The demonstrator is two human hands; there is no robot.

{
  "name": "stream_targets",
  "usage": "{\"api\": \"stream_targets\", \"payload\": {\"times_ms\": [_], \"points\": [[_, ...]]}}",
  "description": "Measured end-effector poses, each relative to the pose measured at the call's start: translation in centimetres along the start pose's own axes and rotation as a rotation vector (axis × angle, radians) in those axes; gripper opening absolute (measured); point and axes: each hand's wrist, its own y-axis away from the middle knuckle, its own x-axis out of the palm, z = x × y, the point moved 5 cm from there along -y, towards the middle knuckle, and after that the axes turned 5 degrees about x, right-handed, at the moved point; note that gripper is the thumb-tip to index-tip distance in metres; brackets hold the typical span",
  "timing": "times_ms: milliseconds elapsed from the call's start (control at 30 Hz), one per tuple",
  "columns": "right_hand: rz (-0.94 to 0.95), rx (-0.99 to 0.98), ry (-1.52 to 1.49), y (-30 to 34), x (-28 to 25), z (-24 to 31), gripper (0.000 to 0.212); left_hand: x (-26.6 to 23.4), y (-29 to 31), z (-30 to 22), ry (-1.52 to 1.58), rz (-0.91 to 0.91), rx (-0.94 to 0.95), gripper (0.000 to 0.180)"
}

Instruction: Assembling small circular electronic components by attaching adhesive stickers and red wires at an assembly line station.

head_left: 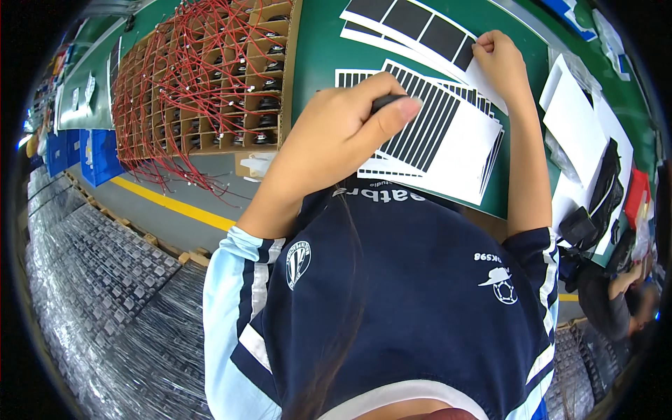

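My left hand [343, 129] is closed round a small black part [385, 102], mostly hidden by the fingers and thumb. It hovers over a fanned stack of white sheets with black strips [425, 115] on the green table. To the right, my right hand [500, 64] pinches the right end of a white sheet with large black squares [442, 35]. Another such sheet lies partly under it. What sits between the right fingertips is too small to make out beyond the sheet's edge.
A divided cardboard box [285, 77] of small black round speakers with tangled red wires stands at the left. White sheets [578, 115] and a black bag [603, 185] lie at the right. Blue bins [98, 157] and plastic-wrapped stacks [105, 280] are farther left. Another person [612, 304] is at the far right.
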Motion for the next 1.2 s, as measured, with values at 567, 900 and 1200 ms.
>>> {"api": "stream_targets", "payload": {"times_ms": [567, 900, 1200], "points": [[-0.275, -0.123, 0.178, 1.0, -0.2, 1.5, 0.013, 2.7, -0.1, 1.4, 1.215, 0.258, -0.142, 0.034], [0.247, -0.266, -0.562, 3.9, -2.4, 4.9, 0.013, 2.7, -0.9, 2.0, 0.978, 0.201, -0.144, 0.059], [0.830, -0.320, -1.168, 10.4, -2.7, 10.7, 0.009, 3.8, -1.0, 1.8, 1.106, 0.091, -0.355, 0.054]]}}
